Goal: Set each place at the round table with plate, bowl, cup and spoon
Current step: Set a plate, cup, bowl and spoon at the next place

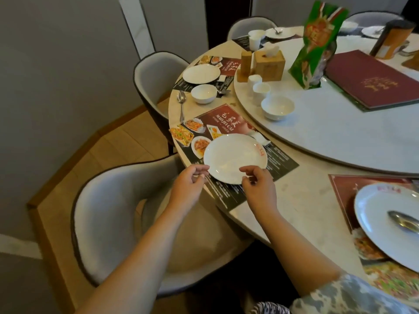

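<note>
A white plate (235, 158) lies flat on a dark printed placemat (226, 121) at the near edge of the round table (301, 200). My left hand (192, 177) hovers at the plate's near left rim with its fingers loosely curled, holding nothing. My right hand (256, 182) is at the near right rim, thumb over the edge, fingers curled with nails showing. The place beyond has a plate (201, 73), a bowl (203, 93) and a spoon (181, 105). A plate (376, 214) with a spoon (403, 222) sits at the right place.
The turntable (340, 141) carries a white bowl (277, 107), two cups (260, 89), a wooden tissue box (268, 64), a green bag (315, 46) and a red menu (371, 80). A grey chair (108, 223) stands below my arms, another chair (156, 75) further back.
</note>
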Available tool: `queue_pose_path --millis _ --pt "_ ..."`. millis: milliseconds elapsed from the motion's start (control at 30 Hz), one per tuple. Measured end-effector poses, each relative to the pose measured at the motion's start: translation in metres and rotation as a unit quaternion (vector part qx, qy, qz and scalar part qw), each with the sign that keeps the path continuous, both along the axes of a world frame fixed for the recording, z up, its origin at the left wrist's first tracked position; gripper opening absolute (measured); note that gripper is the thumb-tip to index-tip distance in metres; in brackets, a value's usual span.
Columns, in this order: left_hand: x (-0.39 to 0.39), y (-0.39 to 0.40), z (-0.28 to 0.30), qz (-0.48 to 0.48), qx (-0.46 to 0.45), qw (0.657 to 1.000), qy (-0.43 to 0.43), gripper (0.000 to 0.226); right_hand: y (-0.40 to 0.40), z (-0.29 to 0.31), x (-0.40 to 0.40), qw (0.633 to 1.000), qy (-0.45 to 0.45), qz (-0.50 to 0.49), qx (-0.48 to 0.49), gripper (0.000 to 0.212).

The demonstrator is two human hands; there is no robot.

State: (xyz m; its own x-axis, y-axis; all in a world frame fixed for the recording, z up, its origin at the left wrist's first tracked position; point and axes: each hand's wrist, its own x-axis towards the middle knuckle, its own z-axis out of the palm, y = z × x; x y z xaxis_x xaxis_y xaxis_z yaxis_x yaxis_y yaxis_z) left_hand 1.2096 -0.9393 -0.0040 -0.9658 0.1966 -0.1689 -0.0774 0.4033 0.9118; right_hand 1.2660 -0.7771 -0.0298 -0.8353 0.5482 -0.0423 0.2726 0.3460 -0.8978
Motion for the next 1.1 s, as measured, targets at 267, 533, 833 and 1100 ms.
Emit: queue_pose_path --millis 267,533,833,1100 --pt "-0.074 -0.001 -0.009 -0.042 -0.001 0.999 -0.027 0.024 -0.018 -0.003 -0.055 0.998 -0.023 -0.049 0.033 0.019" --pt "-0.155 -0.029 -0.02 -0.162 0.029 0.986 -0.028 0.027 -0.07 -0.012 -0.089 0.985 -0.021 -0.163 0.042 0.021" --pt "-0.196 -0.066 -0.009 -0.234 0.036 0.971 -0.036 0.024 -0.126 0.004 -0.103 0.965 -0.002 -0.255 0.065 0.021" --pt "-0.215 -0.096 -0.009 -0.253 0.09 0.961 -0.063 0.025 -0.148 0.008 -0.106 0.954 0.002 -0.291 0.075 0.021"
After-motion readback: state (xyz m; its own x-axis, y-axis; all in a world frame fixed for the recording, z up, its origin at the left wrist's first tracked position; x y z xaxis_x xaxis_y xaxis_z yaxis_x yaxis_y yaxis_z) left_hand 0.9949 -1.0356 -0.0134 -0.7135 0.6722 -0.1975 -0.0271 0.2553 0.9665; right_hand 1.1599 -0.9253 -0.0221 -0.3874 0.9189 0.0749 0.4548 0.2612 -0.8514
